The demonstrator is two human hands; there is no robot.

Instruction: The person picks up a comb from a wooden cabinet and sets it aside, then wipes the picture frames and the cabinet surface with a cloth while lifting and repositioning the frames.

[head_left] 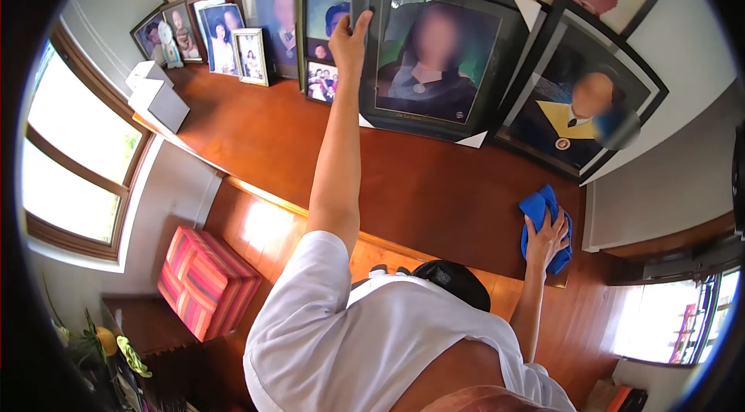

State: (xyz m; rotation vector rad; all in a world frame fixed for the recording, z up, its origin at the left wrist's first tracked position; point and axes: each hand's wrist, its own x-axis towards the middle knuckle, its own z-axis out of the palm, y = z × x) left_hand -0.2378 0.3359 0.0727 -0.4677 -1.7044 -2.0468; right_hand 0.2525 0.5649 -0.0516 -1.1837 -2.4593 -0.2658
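My left hand [351,41] is at the left edge of a large dark-framed portrait [431,129] with pale corner pieces, its thumb and fingers gripping the frame. The portrait stands leaning back on the brown wooden surface [434,187]. Near the right end of that surface, my right hand [548,238] rests on a crumpled blue cloth [560,257], fingers bent over it. Part of the cloth sticks out beyond the fingers.
A black-framed portrait [508,136] leans at the right. Smaller framed photos [252,80] and white boxes [159,104] stand at the left. A striped red cushioned stool [203,280] is below, beside the windows [74,179].
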